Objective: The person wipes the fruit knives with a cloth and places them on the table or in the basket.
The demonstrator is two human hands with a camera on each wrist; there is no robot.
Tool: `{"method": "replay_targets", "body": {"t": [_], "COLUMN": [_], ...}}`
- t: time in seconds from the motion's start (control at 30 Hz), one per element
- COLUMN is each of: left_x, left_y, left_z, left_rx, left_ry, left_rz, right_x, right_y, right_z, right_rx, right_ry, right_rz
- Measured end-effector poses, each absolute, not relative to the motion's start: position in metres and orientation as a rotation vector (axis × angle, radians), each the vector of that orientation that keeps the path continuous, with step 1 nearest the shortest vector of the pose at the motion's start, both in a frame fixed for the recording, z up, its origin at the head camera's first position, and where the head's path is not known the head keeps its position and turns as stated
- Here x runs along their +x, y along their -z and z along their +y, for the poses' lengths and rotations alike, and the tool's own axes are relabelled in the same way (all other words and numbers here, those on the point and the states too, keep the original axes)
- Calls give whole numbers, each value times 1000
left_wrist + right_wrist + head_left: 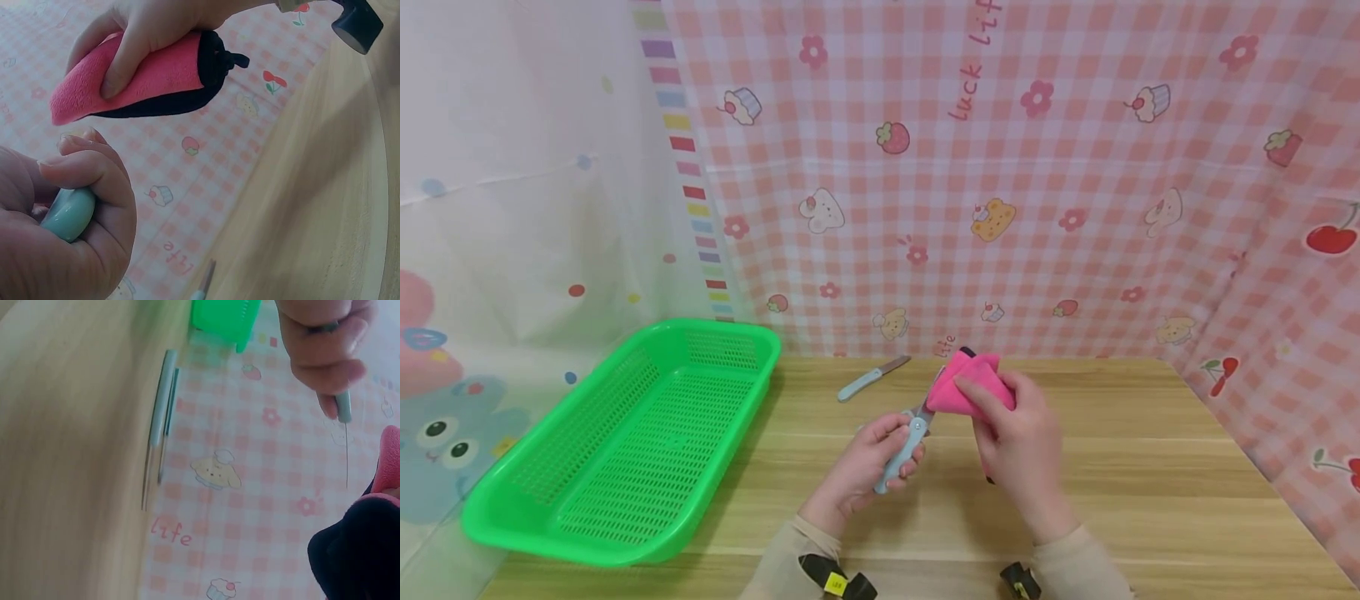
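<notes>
Holding, left fingers point(880, 443): one tool point(901, 460) with a pale blue handle and a bare metal blade. Fingers curled round the handle; tool up above the tabletop point(1135, 450), in front of me.

Pinching, right fingers point(1011, 421): one pink cloth point(951, 392) with a black side and a small black loop, bunched, its near end beside the blade. Contact: cannot tell. The head view overlaps the two; the right wrist view shows a gap.

Risk one: a cut. My right fingers sit close behind the cloth's edge, and I judge the pile soft enough for a sharp edge to come through if I squeeze hard or wipe toward it.

Risk two: a snag. Loose folds or the black side could catch on the blade and twist the tool in my grip.

Risk three: a drop, should the smooth-looking handle slip in my curl.

Also listed: one blue-handled knife point(861, 385), lying on the tabletop beyond my left fingers; a stray reach could meet its bare blade. One green basket point(658, 467), left, well apart; little hazard.
</notes>
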State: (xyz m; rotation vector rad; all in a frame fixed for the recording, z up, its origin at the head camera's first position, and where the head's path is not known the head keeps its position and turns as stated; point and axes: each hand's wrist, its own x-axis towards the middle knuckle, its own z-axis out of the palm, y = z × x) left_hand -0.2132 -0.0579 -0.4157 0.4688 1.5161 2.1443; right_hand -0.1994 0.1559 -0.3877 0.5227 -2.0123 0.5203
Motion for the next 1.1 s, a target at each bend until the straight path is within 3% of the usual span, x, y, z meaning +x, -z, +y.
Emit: {"method": "replay_targets", "body": {"t": [1.1], "left_x": [-211], "left_y": [414], "left_z": [-56], "left_rx": [474], "left_ry": [-2146], "left_rz": [1508], "right_x": [-210], "right_y": [403], "right_z": [143], "right_rx": [501], "right_ry": [-500], "right_rz": [-2061]}}
